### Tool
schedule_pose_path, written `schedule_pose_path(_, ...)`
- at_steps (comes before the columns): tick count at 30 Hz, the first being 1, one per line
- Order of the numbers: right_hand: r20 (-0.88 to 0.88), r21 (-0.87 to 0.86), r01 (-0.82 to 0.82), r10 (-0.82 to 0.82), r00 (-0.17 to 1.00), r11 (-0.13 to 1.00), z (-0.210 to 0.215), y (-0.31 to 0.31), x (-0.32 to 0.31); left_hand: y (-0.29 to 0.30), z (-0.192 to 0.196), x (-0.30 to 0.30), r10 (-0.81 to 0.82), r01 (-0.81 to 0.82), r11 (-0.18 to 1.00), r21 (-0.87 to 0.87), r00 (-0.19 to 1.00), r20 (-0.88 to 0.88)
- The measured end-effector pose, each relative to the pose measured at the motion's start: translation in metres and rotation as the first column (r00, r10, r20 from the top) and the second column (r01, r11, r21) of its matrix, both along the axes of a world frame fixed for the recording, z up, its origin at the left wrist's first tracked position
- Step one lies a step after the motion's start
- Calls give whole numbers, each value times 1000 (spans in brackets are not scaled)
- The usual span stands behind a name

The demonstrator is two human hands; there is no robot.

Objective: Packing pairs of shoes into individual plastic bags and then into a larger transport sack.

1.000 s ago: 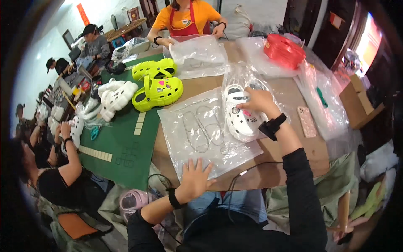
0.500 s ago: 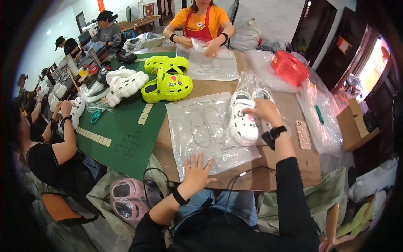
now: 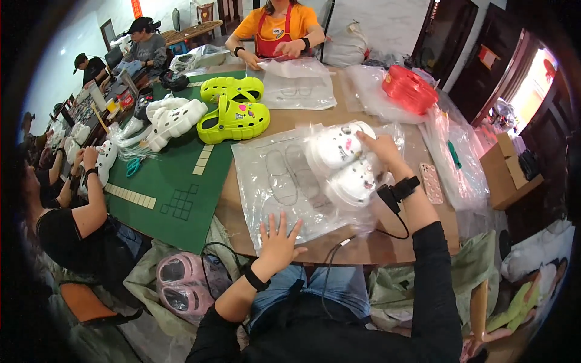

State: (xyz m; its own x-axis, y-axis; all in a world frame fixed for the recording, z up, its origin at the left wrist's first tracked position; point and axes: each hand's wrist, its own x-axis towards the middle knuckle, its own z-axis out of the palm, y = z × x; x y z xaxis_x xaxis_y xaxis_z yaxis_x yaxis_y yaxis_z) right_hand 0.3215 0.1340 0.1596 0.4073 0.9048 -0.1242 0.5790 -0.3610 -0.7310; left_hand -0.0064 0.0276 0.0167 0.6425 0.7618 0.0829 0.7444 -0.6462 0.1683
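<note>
My left hand (image 3: 279,245) lies flat with fingers spread on the near edge of a clear plastic bag (image 3: 254,181), which has shoe-sole outlines printed on it. In my right hand (image 3: 381,148) is a pair of white clogs (image 3: 334,147) decorated with small charms. The fingers close on the side of the farther clog, while the nearer one hangs against it. Both clogs are tilted above the right part of the bag and blurred by motion. Clear film shows around them; whether it wraps them I cannot tell.
Lime-green clogs (image 3: 236,121) and more white clogs (image 3: 175,124) stand on the green mat (image 3: 181,227). Teal scissors (image 3: 134,166) lie nearby. Right are a red plastic-twine roll (image 3: 408,92) and a phone (image 3: 431,183). A co-worker (image 3: 281,30) handles another bag opposite; others sit left.
My right hand has turned and lifted the white clogs, tipping them leftward over the bag. My left hand stays spread on the bag. The co-worker opposite has drawn their hands back toward themselves.
</note>
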Motion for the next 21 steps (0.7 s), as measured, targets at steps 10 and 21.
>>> schedule_pose_path(10,-965,63,53,75,-251,997,-1,-55,-114,28,21,-24,287,105,853,-511,722,629)
schedule_pose_path(21,-848,178,-565,417,327,805,28,-144,-154,81,88,-77,767,512,571,-641,-55,639)
